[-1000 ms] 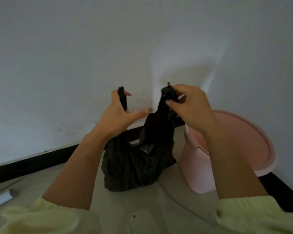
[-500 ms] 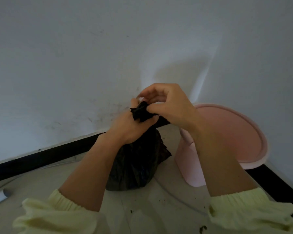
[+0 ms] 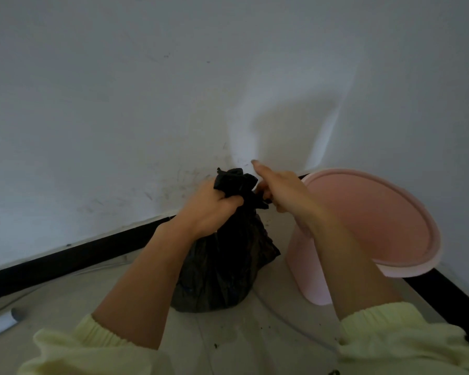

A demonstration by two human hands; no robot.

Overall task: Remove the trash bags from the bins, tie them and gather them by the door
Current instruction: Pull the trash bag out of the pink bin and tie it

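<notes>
A full black trash bag stands on the floor in the corner, beside the pink bin. My left hand grips the gathered neck of the bag just below its bunched top. My right hand pinches a strip of the bag's plastic on the right side of the neck, with the index finger stretched out. The bag's two top ends are twisted together between my hands. The pink bin holds no bag and leans slightly against the wall.
White walls meet in the corner behind, with a black skirting board along the floor. A thin white cable runs over the floor. A white tube lies at the far left. Small crumbs dot the floor.
My hands held the bag's two handles apart, then brought them together and crossed them. Both hands and the bag's neck sit lower now, with the top bunched into a twist.
</notes>
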